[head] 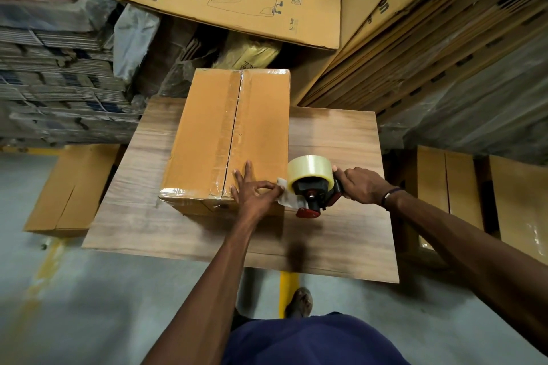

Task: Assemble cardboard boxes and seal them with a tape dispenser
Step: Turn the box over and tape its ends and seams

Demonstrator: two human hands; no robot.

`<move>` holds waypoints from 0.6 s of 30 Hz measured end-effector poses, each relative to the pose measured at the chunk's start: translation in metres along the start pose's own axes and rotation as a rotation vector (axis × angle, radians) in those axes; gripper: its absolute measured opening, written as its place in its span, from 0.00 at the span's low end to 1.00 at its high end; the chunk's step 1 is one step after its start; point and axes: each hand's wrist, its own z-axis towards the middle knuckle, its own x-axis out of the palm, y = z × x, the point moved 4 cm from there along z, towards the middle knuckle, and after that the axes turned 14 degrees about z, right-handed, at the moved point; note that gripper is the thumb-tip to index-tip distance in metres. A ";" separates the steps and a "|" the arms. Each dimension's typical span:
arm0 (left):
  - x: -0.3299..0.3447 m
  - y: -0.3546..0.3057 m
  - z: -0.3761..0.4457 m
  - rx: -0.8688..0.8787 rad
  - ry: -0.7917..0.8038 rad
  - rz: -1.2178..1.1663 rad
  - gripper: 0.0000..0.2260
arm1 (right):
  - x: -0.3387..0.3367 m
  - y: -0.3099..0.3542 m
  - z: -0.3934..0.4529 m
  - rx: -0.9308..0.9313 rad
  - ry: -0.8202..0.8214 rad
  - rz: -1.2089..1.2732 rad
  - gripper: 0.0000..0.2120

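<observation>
- A closed brown cardboard box (228, 139) lies lengthwise on the wood-grain counter (335, 139), its centre seam running from far to near and covered with clear tape.
- The left hand (252, 191) rests on the near right corner of the box; three fingers (246, 169) lie straight on the top, while thumb and forefinger pinch the loose end of the clear tape strip (283, 194).
- The right hand (363, 185) has its fingers curled round the handle of a black-and-red tape dispenser (315, 197), which carries a roll of clear packing tape (310, 169) and sits just beside the box's near right corner.
- Flattened brown cartons printed "Crompton Gracee" (231, 0) lean in stacks at the far side.
- More flat cardboard (71, 187) lies on the grey floor to the left of the counter, and assembled brown boxes (450, 184) stand to the right.
</observation>
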 end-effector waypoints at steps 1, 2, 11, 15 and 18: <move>-0.001 -0.001 -0.001 0.002 -0.015 -0.011 0.06 | 0.004 0.001 0.000 0.011 0.001 -0.005 0.34; -0.001 -0.002 -0.002 0.002 -0.025 -0.014 0.08 | 0.007 0.002 0.000 0.023 0.000 -0.005 0.33; 0.009 0.006 0.008 -0.001 -0.083 0.015 0.12 | 0.020 0.002 -0.002 0.109 -0.086 -0.014 0.32; 0.014 0.002 0.009 -0.006 -0.106 0.121 0.10 | 0.020 -0.001 -0.005 0.131 -0.071 -0.059 0.31; 0.017 0.000 0.011 -0.014 -0.135 0.166 0.09 | 0.018 -0.002 -0.007 0.143 -0.090 -0.054 0.31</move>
